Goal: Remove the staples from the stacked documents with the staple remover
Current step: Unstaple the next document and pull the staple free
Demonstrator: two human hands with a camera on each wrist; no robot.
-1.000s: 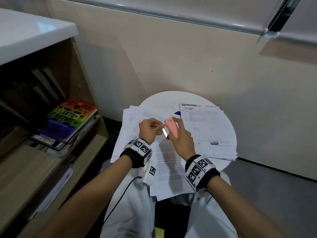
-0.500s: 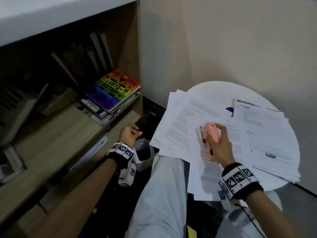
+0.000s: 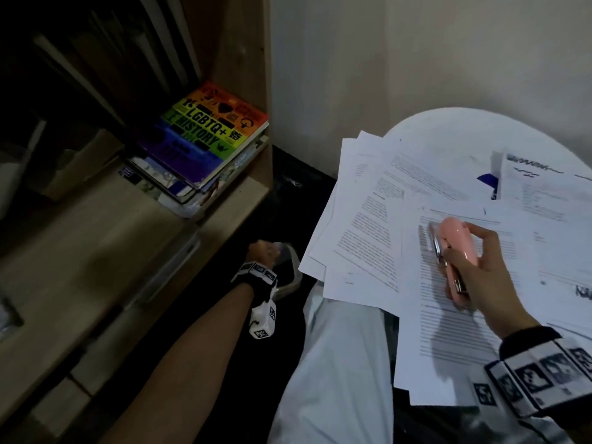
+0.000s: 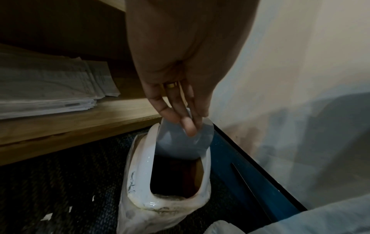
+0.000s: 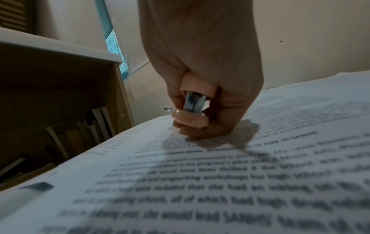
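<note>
A pink staple remover (image 3: 455,251) with metal jaws lies on the top printed document (image 3: 448,341), gripped by my right hand (image 3: 480,267). The right wrist view shows the staple remover (image 5: 190,120) from behind, fingers curled around it and knuckles resting on the document (image 5: 220,182). My left hand (image 3: 264,251) is down by the floor, away from the papers. Its straight fingers (image 4: 188,125) press the grey swing flap (image 4: 180,142) of a small white bin (image 4: 140,166) inward. No staple shows in either hand.
Several loose documents (image 3: 362,225) fan over the round white table (image 3: 464,133) and my lap (image 3: 336,363). A wooden bookshelf (image 3: 243,193) stands at the left with a rainbow book (image 3: 211,139); a lower shelf holds a paper stack (image 4: 46,88). The wall (image 4: 290,79) is just beyond the bin.
My left hand left the staple remover and went down left to the bin, where it now pushes the flap. The right hand lowered the remover onto the papers. The head turned left.
</note>
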